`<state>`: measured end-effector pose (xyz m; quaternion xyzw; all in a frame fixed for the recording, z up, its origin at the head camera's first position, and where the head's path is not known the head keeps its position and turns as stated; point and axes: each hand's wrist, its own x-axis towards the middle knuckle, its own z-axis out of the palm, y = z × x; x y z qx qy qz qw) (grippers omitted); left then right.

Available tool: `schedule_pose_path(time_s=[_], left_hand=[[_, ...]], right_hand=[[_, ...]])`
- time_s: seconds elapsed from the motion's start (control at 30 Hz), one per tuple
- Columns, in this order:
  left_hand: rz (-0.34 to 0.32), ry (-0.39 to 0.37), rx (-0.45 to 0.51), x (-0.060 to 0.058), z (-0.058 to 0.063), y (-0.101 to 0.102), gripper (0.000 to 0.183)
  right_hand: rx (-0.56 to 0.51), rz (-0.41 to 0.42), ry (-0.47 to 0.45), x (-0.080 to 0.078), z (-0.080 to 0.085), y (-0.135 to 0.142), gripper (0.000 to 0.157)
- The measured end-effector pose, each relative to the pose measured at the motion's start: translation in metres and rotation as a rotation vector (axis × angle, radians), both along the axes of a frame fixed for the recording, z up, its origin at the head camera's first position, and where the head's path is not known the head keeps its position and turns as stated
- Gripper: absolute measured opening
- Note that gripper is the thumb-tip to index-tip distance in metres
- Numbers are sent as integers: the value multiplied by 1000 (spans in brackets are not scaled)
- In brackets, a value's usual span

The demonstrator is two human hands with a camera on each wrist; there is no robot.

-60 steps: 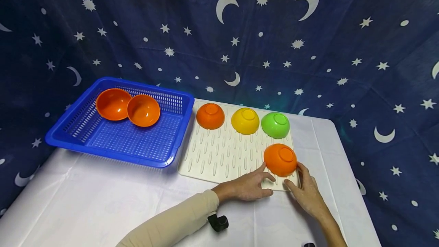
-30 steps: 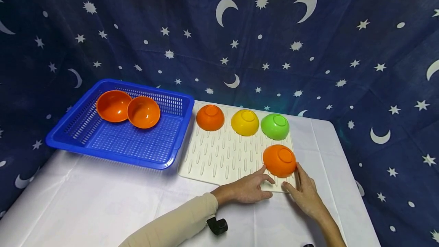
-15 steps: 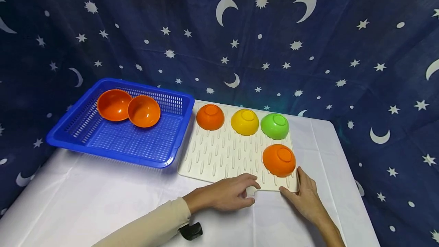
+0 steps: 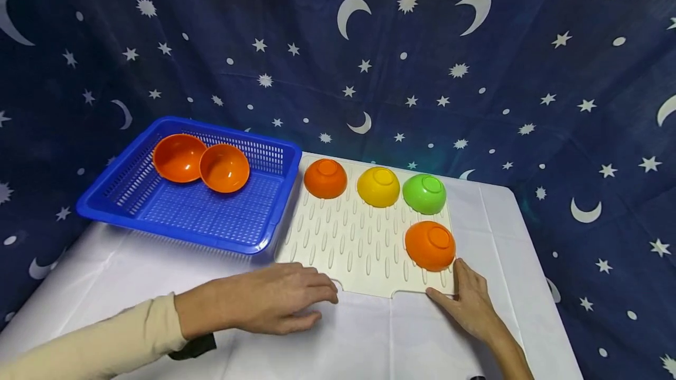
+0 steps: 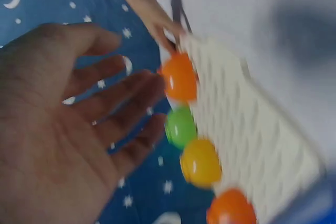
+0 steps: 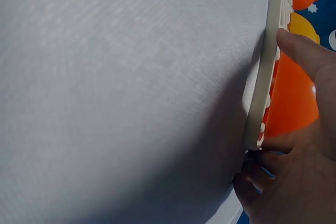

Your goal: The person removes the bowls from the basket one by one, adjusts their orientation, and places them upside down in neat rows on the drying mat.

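My right hand grips the near right corner of a cream ribbed draining mat, thumb on its front edge and fingers at its right side. In the right wrist view the thumb lies against the mat's edge. An upside-down orange bowl sits on the mat just beyond these fingers. My left hand hovers by the mat's front left corner, holding nothing; its fingers look loosely bent in the left wrist view. Along the mat's back stand upside-down bowls: dark orange, yellow and green.
At the left stands a blue plastic basket with two orange bowls, one dark orange bowl and one orange bowl, facing up. A white cloth covers the table. Behind hangs a dark blue curtain with stars and moons.
My left hand has left the near orange bowl and moved left toward the basket. My right thumb and fingers have slid from beside that bowl down to the mat's corner.
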<state>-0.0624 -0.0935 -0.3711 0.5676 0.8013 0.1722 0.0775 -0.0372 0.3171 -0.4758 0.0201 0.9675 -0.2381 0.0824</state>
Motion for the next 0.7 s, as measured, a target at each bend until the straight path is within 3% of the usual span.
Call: schedule_pose_path(time_s=[0.2, 0.37, 0.53, 0.7], left_hand=[[135, 127, 43, -48, 31, -36, 32], [276, 127, -20, -85, 44, -67, 44], [427, 105, -118, -115, 49, -94, 60], [557, 65, -184, -144, 43, -116, 77]], right_hand=[[0, -10, -32, -1, 2, -1, 116], [-1, -5, -41, 0, 0, -1, 116], [0, -2, -22, 0, 0, 0, 116], [-9, 1, -9, 0, -1, 1, 115]])
